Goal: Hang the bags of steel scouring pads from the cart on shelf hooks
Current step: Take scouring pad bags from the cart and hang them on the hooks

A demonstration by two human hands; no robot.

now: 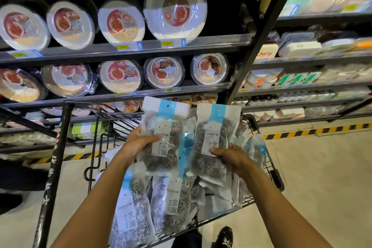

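2 clear blue-striped bags (168, 155), steel coils (214, 166) inside

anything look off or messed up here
Nothing looks damaged or spilled. The spare bags in the cart lie in a loose overlapping heap at mixed angles, not stacked. The left bag in the left hand and the right bag in the right hand look intact.

Price tags (167, 43) above cart (270, 169): print blurred, unreadable. Shoe (225, 235) below cart cut by bottom edge. Bag (128, 217) at cart's near-left corner likewise.
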